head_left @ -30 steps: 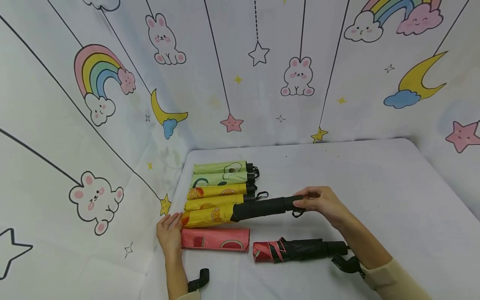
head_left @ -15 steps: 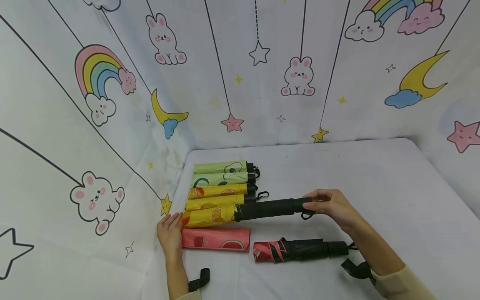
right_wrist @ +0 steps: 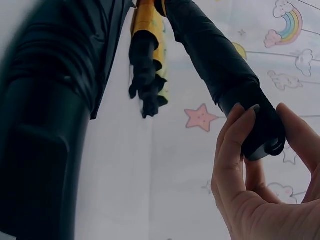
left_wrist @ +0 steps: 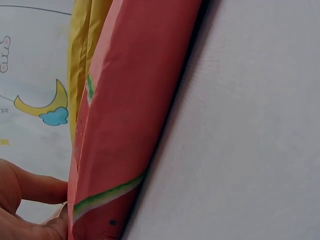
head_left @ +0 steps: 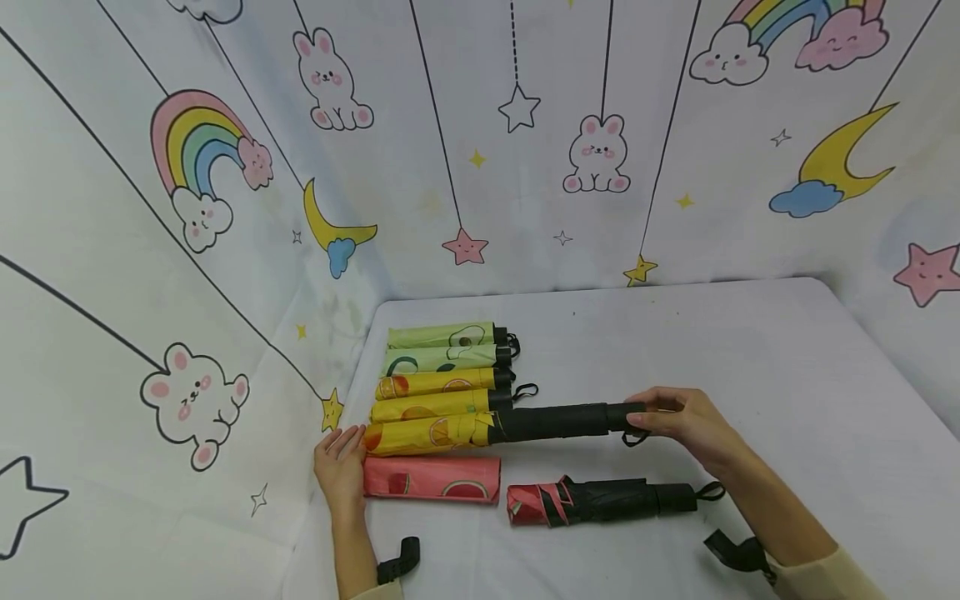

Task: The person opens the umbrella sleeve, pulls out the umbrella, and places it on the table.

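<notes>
- Right hand (head_left: 678, 423) had shifted rightward, pinching the umbrella (head_left: 551, 422) by its black end.
- Left hand (head_left: 341, 467) touched the yellow cover (head_left: 420, 434) at its left end; grip could not be told.
- Umbrella lay partly inside that cover, beside 1 red cover (head_left: 424, 480).

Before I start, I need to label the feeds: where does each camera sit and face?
Head: worn on the head, facing forward and down over the table; left arm, right arm, left fingers and right fingers show.
Left wrist: worn there, facing the red watermelon cloth; part of the left fingers shows, lower left.
Right wrist: worn there, facing the held umbrella; right fingers show, lower right.
Shared: head and right wrist both show the right fingers pinching the umbrella's black end.
</notes>
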`<state>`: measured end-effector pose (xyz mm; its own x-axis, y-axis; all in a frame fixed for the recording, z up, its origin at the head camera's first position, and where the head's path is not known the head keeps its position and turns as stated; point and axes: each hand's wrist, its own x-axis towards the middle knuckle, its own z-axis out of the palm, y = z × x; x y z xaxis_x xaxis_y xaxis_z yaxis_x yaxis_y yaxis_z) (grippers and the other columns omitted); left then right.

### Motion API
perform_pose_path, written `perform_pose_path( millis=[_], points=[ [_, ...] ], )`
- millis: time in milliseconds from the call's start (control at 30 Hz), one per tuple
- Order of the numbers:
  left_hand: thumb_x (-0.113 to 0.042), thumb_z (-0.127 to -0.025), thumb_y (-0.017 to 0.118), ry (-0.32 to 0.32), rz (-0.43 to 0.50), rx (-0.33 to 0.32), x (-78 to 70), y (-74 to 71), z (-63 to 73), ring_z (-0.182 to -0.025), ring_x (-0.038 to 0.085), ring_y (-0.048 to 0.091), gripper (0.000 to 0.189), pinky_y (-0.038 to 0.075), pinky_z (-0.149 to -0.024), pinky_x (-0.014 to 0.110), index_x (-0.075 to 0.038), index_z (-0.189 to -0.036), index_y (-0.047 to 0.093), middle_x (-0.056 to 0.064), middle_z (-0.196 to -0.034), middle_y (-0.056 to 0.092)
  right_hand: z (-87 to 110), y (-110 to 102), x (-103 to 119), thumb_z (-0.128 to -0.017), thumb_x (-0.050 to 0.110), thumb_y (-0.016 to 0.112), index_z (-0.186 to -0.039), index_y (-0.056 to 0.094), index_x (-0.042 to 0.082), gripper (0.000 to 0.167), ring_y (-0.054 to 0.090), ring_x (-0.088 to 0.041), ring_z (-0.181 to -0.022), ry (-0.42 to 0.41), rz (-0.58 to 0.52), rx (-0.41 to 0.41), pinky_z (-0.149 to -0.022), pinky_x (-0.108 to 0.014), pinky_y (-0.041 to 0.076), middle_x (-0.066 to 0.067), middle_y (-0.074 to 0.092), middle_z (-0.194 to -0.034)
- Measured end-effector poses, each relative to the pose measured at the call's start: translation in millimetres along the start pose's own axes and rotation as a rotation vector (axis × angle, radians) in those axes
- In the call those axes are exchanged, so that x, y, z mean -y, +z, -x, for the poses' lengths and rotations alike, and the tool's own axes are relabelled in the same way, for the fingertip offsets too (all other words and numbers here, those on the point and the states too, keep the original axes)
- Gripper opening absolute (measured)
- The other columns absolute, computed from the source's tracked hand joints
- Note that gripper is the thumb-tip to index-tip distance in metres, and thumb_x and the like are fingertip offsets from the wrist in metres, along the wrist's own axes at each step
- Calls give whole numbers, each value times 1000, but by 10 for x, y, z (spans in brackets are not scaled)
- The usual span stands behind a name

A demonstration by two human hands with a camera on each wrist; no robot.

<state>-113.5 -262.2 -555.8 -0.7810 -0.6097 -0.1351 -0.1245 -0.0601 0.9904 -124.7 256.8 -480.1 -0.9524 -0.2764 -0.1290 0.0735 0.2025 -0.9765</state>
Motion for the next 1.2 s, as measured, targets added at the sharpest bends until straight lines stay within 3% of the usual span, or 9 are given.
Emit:
perform_pose_path(
  millis=[867, 1067, 1200],
  points=[
    [14, -99, 54, -11, 29, 33, -18, 2, 9, -135, 35, 59, 59, 53, -95, 21, 6, -153, 31, 26, -144, 55, 146, -235, -372, -98, 19, 73, -128, 68, -4, 39, 67, -22, -105, 67, 34, 42, -89, -39, 53, -13, 75, -110],
    [15, -99, 52, -6, 12, 31, -21, 11, -4, -134, 36, 59, 58, 54, -94, 21, 6, -152, 32, 25, -143, 56, 131, -263, -472, -97, 26, 76, -132, 69, 3, 43, 68, -20, -111, 133, 86, 34, -91, -38, 55, -14, 73, -122],
    [15, -99, 52, -7, -6, 23, -32, 17, -9, -134, 36, 59, 57, 54, -93, 20, 6, -152, 33, 25, -143, 56, 103, -280, -488, -98, 30, 75, -135, 69, 5, 45, 65, -29, -120, 110, 177, 56, -89, -38, 57, -18, 68, -134]
  ],
)
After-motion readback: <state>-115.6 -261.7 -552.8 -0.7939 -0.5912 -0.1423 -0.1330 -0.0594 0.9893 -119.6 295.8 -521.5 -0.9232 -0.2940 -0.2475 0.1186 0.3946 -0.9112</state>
